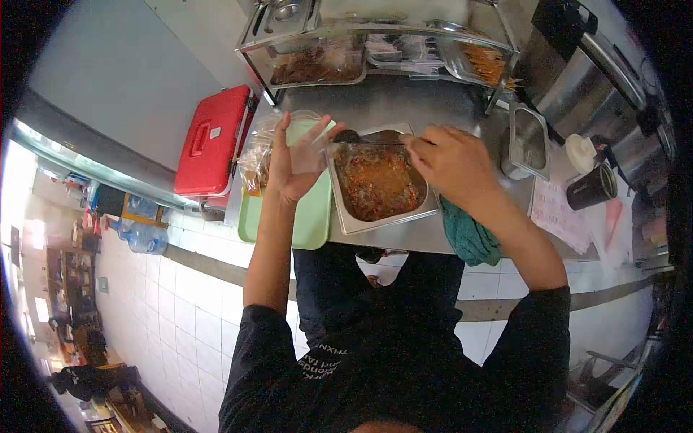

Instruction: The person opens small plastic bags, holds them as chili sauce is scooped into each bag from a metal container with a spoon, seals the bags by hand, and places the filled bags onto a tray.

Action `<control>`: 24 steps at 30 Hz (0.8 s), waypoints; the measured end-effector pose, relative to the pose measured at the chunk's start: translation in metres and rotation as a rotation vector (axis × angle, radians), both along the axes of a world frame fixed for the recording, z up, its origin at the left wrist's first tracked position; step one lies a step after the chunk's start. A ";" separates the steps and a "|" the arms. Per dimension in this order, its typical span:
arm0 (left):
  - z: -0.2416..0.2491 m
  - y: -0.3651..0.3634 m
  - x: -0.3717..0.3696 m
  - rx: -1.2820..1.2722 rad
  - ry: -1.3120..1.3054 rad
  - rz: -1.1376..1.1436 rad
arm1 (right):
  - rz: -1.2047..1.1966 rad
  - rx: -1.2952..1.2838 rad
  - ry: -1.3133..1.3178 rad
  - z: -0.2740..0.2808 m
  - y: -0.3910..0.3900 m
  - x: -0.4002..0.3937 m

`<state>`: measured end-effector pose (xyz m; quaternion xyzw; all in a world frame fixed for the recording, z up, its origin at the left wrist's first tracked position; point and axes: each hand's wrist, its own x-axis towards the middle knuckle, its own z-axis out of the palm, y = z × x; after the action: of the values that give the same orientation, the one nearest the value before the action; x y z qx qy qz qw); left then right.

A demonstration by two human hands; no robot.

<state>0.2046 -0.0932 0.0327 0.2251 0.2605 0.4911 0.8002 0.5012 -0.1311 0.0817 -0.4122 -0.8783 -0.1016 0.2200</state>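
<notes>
My left hand (294, 169) is raised over the green tray (317, 224), thumb and fingers spread with a clear plastic bag (312, 153) stretched between them. My right hand (458, 162) is closed round the handle of a spoon (348, 136). The spoon's dark bowl is at the left rim of a steel food pan (350, 224), close to the bag. Reddish-orange chopped sauce with oil (382, 184) fills the pan. Behind my left hand, filled clear plastic bags (256, 159) rest on the tray. A green cloth (469, 234) lies under my right forearm.
A steel rack (379, 32) at the back holds trays of food and packets. A red case (213, 141) stands at the left. On the right are a small steel container (529, 141), a dark cup (592, 186) and pink-printed paper (556, 213). The counter's front edge borders my legs.
</notes>
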 end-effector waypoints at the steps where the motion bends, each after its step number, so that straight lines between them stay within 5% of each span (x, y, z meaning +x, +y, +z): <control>1: -0.002 0.001 -0.004 0.006 -0.017 -0.008 | 0.025 0.020 0.001 -0.003 0.002 -0.005; 14: -0.005 -0.010 -0.012 0.019 -0.045 0.080 | 0.110 0.202 -0.080 -0.013 -0.012 -0.001; 24: 0.008 -0.038 -0.013 0.010 -0.031 0.146 | 0.000 -0.008 0.051 -0.002 -0.041 -0.014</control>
<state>0.1917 -0.1311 0.0403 0.2018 0.2616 0.5529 0.7649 0.4873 -0.1717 0.0799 -0.4153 -0.8729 -0.0877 0.2406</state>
